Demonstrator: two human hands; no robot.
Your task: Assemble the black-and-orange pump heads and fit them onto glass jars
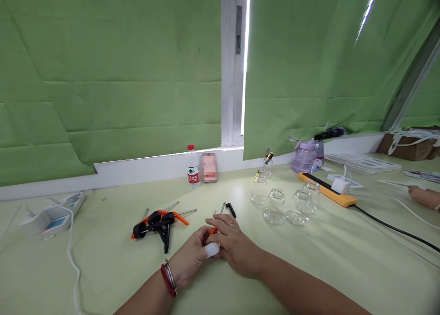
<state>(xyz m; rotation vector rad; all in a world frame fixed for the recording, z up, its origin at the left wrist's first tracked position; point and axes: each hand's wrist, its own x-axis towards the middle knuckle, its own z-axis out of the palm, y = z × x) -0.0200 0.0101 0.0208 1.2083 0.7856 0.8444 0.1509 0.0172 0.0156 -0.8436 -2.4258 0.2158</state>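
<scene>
Close together at the front of the table, my left hand (192,255) and my right hand (237,248) are both closed around an orange part (212,231). Most of it is hidden by my fingers, so its kind cannot be told. White tape wraps my left thumb. Just beyond my right fingers, a thin metal shaft (223,207) sticks up; whether it joins the orange part is hidden. A small black bent piece (230,210) lies beside that shaft. To the left lies a pile of orange-and-black tools (156,224) with metal shafts.
Several clear glass jars (277,200) stand on the right, one holding yellow-and-black tools (268,157). Behind are a water bottle (193,168), a pink box (209,167) and a purple jug (304,157). Power strips (326,190) and cables lie at both sides. Another person's hand (423,196) is far right.
</scene>
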